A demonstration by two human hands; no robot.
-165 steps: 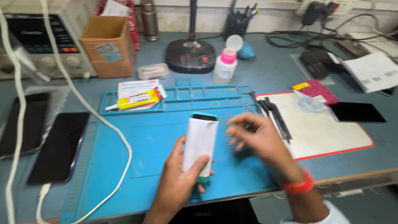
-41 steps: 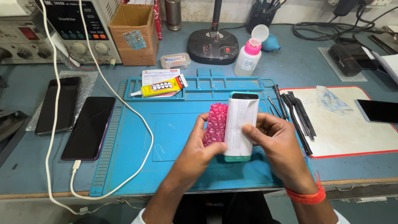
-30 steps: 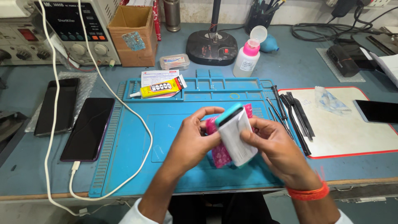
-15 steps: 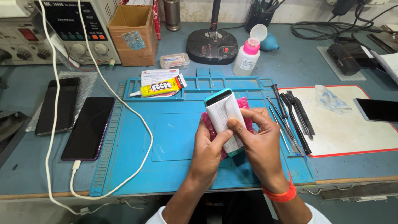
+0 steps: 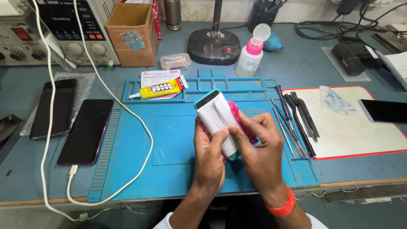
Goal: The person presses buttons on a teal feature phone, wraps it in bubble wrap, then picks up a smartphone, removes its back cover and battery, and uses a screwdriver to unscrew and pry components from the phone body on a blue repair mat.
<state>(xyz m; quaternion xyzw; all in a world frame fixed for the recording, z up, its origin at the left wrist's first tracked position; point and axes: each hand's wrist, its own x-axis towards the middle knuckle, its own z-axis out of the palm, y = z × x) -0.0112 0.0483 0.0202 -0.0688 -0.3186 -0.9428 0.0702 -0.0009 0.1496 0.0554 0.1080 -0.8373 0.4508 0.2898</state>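
Note:
Both hands hold a teal-edged phone (image 5: pixel 216 116) wrapped in white paper, together with a pink patterned case (image 5: pixel 244 123) behind it, over the blue work mat (image 5: pixel 140 148). My left hand (image 5: pixel 209 159) grips the phone's lower left side, thumb across the paper. My right hand (image 5: pixel 259 148) clasps the right side and the pink case, with an orange band on its wrist. The phone tilts up and to the left.
A yellow glue tube (image 5: pixel 159 90) lies at the mat's top. Two dark phones (image 5: pixel 87 131) and a white cable (image 5: pixel 144 135) sit at the left. Tweezers and tools (image 5: pixel 296 118) lie beside a white pad (image 5: pixel 352 127). A bottle with a pink cap (image 5: pixel 250 57), a lamp base and a cardboard box stand behind.
The phone and pink case were turned and brought together in both hands; the hands have closed in tighter around them and the phone now tilts left.

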